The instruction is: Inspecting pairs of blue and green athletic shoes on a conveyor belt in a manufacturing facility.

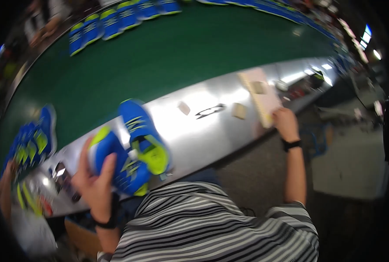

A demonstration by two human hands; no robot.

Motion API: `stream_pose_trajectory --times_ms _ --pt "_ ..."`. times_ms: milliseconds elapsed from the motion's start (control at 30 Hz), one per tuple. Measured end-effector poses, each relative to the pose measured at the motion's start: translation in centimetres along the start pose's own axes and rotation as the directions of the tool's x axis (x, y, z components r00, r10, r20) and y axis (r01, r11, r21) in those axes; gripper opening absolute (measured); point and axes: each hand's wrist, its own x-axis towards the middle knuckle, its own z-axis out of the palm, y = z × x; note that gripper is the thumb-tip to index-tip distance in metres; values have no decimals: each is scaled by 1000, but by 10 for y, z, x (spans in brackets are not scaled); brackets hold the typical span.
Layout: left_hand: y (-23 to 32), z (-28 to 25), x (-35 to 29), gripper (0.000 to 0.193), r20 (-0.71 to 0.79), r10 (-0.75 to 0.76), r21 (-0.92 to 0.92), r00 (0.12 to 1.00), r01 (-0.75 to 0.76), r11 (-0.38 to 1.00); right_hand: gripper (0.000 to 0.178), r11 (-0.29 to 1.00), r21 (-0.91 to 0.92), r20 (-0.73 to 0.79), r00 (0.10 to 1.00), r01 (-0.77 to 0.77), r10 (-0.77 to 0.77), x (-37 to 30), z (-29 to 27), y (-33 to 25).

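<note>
My left hand grips the heel or toe end of a blue shoe with yellow-green trim, tilted above the metal ledge; thumb and fingers lie on either side of it. Just beyond it, a second blue shoe rests with its yellow-green lining showing. Over at the right, my right hand is closed at the near corner of a pale pink pad with a yellowish edge. Blur hides what its fingers pinch. A small tan block lies on the pad.
On the shiny metal ledge lie dark snips, a tan block and a small pale piece. Behind runs a green belt with blue shoes along its far side. At left, another person's hand is near more shoes.
</note>
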Motion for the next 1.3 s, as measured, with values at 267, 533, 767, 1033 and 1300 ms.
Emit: stream_pose_trajectory --times_ms 267,533,767,1033,1300 --pt "-2 21 13 55 115 157 35 981 -162 986 9 997 -62 93 995 48 -42 -15 31 60" --pt "-8 4 6 57 18 159 15 987 -159 987 9 1000 26 134 991 17 -20 -7 15 59" --pt "-12 3 6 56 -87 191 -4 978 -192 981 6 999 25 97 995 23 -26 -9 16 63" --pt "-6 -4 4 55 -86 117 25 989 -115 993 6 967 256 1 1000 -9 9 -12 -3 46" --pt "-6 -2 2 57 -90 83 34 993 -80 996 7 998 54 -165 986 25 -16 -29 15 40"
